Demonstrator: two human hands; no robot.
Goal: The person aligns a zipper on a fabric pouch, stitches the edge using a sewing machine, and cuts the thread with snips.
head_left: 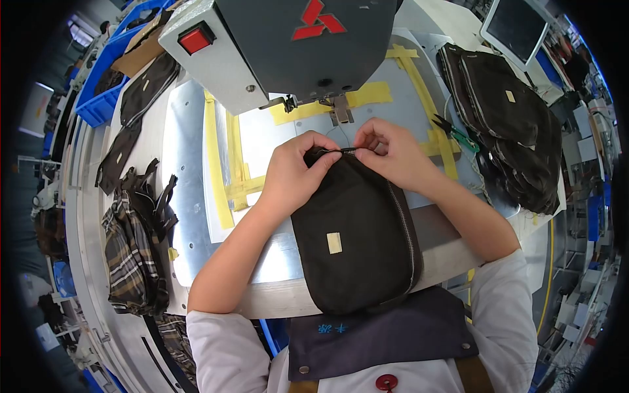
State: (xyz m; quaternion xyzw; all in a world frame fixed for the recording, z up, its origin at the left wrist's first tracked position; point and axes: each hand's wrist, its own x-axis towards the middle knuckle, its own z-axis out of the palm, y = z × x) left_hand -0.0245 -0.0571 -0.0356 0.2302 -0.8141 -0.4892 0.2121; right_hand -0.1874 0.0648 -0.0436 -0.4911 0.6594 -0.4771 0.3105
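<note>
A dark brown zippered bag [354, 223] lies upright in front of me, its lower end over the table's front edge. A small cream label [334, 243] sits on its face, and a metal zip [405, 223] curves down its right side. My left hand [296, 171] pinches the bag's top edge between thumb and fingers. On the same edge, just to the right, my right hand [392, 156] pinches near the zip's end. Right above my fingers is the sewing machine's presser foot [341, 111], with thin thread looping down towards the bag.
The sewing machine head [308, 49] overhangs the metal work plate [190, 190], which carries yellow tape strips. Green-handled snips [462, 136] lie at right beside stacked dark bag pieces [501, 111]. Plaid pieces [134, 255] lie at left, below blue bins [98, 98].
</note>
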